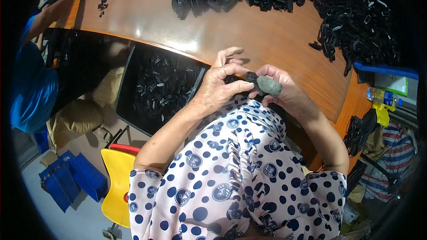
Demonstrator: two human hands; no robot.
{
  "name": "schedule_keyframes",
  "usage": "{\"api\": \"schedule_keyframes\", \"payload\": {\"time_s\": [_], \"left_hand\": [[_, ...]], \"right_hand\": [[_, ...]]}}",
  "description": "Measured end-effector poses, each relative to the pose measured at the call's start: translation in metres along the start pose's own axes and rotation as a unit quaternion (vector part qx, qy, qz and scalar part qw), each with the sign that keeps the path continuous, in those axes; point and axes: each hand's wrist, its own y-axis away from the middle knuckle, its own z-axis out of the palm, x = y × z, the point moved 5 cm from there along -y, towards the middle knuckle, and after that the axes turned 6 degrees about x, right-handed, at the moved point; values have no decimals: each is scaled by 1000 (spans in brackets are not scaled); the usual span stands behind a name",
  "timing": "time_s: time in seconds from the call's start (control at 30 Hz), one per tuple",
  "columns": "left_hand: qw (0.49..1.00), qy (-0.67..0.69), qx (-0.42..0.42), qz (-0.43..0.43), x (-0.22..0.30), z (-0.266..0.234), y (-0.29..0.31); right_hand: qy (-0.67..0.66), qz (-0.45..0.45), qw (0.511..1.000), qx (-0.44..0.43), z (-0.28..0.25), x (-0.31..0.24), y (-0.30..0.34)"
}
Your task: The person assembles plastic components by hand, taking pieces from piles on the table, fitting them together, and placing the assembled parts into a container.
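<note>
Close in front of my body, at the near edge of the table, my two hands meet around a small black plastic piece [251,78]. My left hand [218,84] pinches it between thumb and forefinger, its other fingers loosely curled above. From the other side my right hand [284,90] grips the same piece. A grey-green rounded cover [269,86] sits at the right thumb's place and looks like a thumb sleeve. The fingers hide most of the piece, so its exact kind cannot be told.
Heaps of black plastic parts [356,22] cover the table's [169,22] far side. Left of my lap stands a black bin [164,89] of similar parts. A yellow chair [115,182] is at lower left. Another person's arm [58,6] reaches in far left. A bottle [382,97] lies right.
</note>
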Motion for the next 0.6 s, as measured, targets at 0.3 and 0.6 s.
{"api": "schedule_keyframes", "payload": {"time_s": [0.3,0.6], "left_hand": [[962,262,-24,-76,-4,9,27],[947,270,95,-148,-9,-16,61]], "right_hand": [[-134,-21,958,-252,33,28,6],[-16,4,989,-145,65,36,-9]]}}
